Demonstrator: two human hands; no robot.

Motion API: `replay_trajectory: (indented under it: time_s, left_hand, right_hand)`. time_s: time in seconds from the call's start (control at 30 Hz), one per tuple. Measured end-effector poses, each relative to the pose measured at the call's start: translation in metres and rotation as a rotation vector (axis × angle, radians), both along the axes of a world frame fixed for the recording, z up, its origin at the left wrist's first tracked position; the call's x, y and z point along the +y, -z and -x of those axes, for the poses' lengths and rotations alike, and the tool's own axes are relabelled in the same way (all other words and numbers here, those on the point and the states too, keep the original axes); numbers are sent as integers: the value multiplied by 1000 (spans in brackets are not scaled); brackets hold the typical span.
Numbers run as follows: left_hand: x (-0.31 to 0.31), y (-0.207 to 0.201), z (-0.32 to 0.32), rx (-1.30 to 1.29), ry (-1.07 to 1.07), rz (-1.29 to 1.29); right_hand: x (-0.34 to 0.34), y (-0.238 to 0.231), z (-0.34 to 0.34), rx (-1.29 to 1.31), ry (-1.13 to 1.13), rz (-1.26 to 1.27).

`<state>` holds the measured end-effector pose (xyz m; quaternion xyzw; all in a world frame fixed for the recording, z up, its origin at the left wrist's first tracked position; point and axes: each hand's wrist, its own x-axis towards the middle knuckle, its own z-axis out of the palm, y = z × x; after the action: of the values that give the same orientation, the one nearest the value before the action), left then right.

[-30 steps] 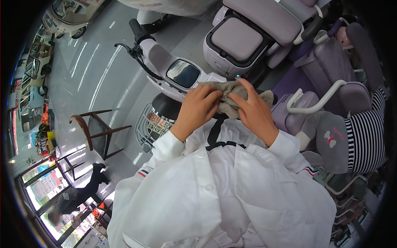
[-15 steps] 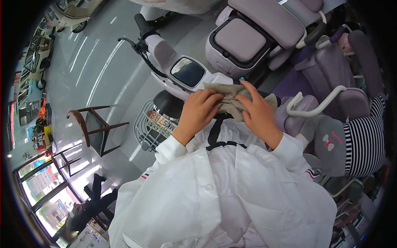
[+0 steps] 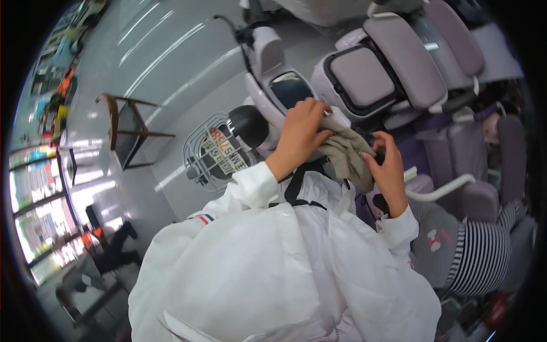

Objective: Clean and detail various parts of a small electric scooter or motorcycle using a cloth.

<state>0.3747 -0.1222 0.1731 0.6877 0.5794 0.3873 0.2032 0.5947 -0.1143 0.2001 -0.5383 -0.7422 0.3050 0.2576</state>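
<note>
A crumpled grey-beige cloth (image 3: 348, 153) lies over the front of a pale lilac scooter (image 3: 266, 54), between my two hands. My left hand (image 3: 302, 132) is closed on the cloth's left part, thumb and fingers pressed into its folds. At the cloth's right edge my right hand (image 3: 390, 174) curves with its thumb on the fabric, its forefinger beside a dark handlebar end (image 3: 376, 149). Left of the cloth sit the scooter's round black headlight (image 3: 248, 126) and a grey wire basket (image 3: 194, 142). Behind my left hand is the dark dashboard screen (image 3: 291, 89).
More lilac seats (image 3: 405, 60) stand at the upper right, with a white curved armrest (image 3: 441, 191) near my right arm. A striped cushion (image 3: 483, 251) lies at the right. A wooden chair (image 3: 128, 134) stands on the floor at left, and another person (image 3: 114, 251) is at lower left.
The view has shifted, so the scooter appears further right. My hands have spread apart, the right one moving to the handlebar end, and the cloth is stretched out more between them.
</note>
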Motion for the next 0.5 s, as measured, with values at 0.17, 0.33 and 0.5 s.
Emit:
replay_trajectory:
  time_s: [0.17, 0.33, 0.5]
  left_hand:
    - [-16, -20, 13, -67, 107, -27]
    - [-54, -49, 47, -260, -144, -22]
    - [-100, -71, 88, -790, -395, 67]
  right_hand:
    - [8, -35, 12, -118, -240, 37]
    - [15, -68, 41, 12, -360, 119]
    - [21, -76, 89, -192, -667, 9]
